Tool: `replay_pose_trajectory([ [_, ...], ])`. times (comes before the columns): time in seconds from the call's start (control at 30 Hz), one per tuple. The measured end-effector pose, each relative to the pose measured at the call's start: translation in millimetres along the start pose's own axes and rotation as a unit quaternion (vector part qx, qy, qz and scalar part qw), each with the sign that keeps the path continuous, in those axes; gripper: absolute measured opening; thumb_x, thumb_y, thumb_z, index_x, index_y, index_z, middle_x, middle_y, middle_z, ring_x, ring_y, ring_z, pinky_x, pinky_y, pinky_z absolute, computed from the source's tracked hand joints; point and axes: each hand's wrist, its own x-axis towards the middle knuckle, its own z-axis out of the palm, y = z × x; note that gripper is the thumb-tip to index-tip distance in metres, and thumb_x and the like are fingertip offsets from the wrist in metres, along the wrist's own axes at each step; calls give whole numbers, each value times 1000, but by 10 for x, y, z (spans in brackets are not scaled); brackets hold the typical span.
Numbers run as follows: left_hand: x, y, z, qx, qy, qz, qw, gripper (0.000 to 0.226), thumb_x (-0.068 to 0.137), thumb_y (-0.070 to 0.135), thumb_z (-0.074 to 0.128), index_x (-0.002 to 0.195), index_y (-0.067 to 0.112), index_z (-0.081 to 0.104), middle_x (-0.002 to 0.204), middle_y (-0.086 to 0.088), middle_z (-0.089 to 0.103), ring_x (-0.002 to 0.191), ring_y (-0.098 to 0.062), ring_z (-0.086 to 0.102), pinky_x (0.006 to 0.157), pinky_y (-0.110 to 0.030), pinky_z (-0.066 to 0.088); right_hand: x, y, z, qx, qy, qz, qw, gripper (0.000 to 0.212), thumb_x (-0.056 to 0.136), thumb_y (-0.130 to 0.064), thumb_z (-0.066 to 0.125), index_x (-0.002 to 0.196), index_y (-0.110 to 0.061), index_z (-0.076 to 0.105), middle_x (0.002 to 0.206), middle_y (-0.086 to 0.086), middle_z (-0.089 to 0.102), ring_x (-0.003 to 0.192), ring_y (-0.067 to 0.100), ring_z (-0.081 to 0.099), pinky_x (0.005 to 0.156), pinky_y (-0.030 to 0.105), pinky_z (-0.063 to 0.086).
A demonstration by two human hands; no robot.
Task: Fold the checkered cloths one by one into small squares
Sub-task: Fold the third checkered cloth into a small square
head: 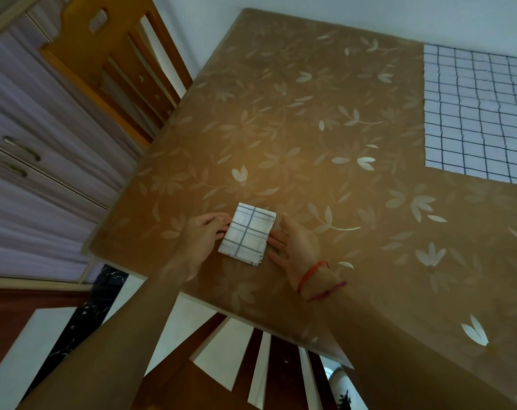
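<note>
Where the folded checkered cloth (248, 233) lies near the table's (310, 128) front edge, its long axis runs away from the person, leaning slightly right. The right hand (295, 247) lies flat, fingers straight against the cloth's right edge. The left hand's (204, 232) bent fingers meet the left edge; whether they pinch it I cannot tell. A spread checkered cloth (476, 113) lies well apart, far right.

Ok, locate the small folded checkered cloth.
Head view: the small folded checkered cloth lies by the near edge of the brown floral table, between the left hand and right hand.
</note>
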Motion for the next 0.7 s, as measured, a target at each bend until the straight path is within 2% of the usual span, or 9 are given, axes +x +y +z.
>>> replay_pose_trajectory([
  [0.13,-35,31,1,17,-4,5,1000,20,98,18,50,95,29,66,108,3,69,104,-12,63,94,-31,50,14,3,-46,-13,-6,-1,1000,27,99,-24,46,74,-21,57,77,-2,64,72,10,61,60,24,47],
  [0.23,-89,77,13,54,3,16,998,17,98,23,51,99,32,66,109,7,67,105,-10,61,93,-30,49,19,-6,-125,-34,1,2,999,22,97,-30,49,79,-20,57,89,1,65,86,15,61,82,33,50],
  [0.3,-158,135,46,99,7,39,994,20,98,27,51,111,28,66,112,8,65,104,-9,59,93,-32,49,51,9,-215,-56,14,-4,998,16,95,-35,52,88,-21,56,100,3,64,96,19,60,93,39,48],
  [0.33,-198,171,70,122,10,50,991,25,98,29,50,119,25,63,114,7,64,105,-10,59,92,-33,49,58,14,-265,-70,18,-12,997,15,94,-35,53,88,-21,57,95,0,64,93,17,61,91,38,50],
  [0.4,-289,247,127,163,5,72,984,32,98,31,49,128,22,57,117,6,61,107,-11,57,88,-31,51,33,4,-378,-103,27,-44,993,17,90,-38,57,88,-22,62,84,-8,60,79,10,58,75,29,49],
  [0.43,-328,277,158,182,-1,83,980,33,99,32,49,129,22,56,118,5,61,107,-12,57,84,-29,51,7,-1,-446,-129,27,-63,989,24,87,-43,59,98,-22,64,87,-11,58,81,9,57,73,26,46],
  [0.53,-441,378,303,222,-9,123,967,36,98,31,52,132,19,54,124,3,58,110,-13,55,83,-27,51,-156,-92,-677,-223,39,-109,968,51,91,-42,55,136,-18,49,120,-8,55,117,12,52,102,32,43],
  [0.63,-587,491,492,277,-9,185,943,33,96,27,54,128,16,55,117,6,54,107,-11,54,74,-8,40,-350,-217,-957,-310,53,-150,937,54,94,-43,51,142,-21,41,138,-3,50,127,14,47,108,34,39],
  [0.7,-685,560,614,322,-14,224,920,38,96,34,55,129,16,55,120,6,53,109,-11,52,81,-10,36,-467,-308,-1148,-358,63,-173,915,55,93,-47,50,143,-26,40,141,0,49,129,16,47,108,37,39],
])
